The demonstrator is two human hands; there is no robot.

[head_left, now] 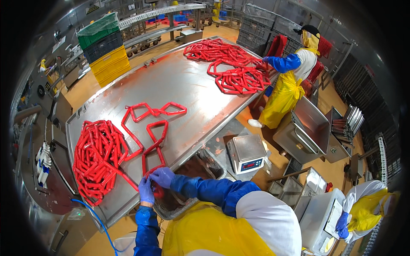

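My left hand (146, 193) and my right hand (162, 177), both in purple gloves, are close together at the near edge of the metal table (171, 83). Their fingers are closed on a string of red sausage links (147, 151) that runs back over the tabletop in loose zigzags. From the left, another stretch of links reaches my left hand out of a large tangled heap of sausages (96, 158). A red piece hangs just below my fingers, partly hidden and blurred. Under my hands is a metal mesh basket (215, 163), largely covered by my right arm.
More red sausages (239, 70) lie at the table's far right, where a person (294, 77) in a yellow apron stands. A scale (246, 154) and metal tub (305, 132) stand to my right. Stacked crates (109, 64) are beyond the table. Another person (367, 211) is at lower right.
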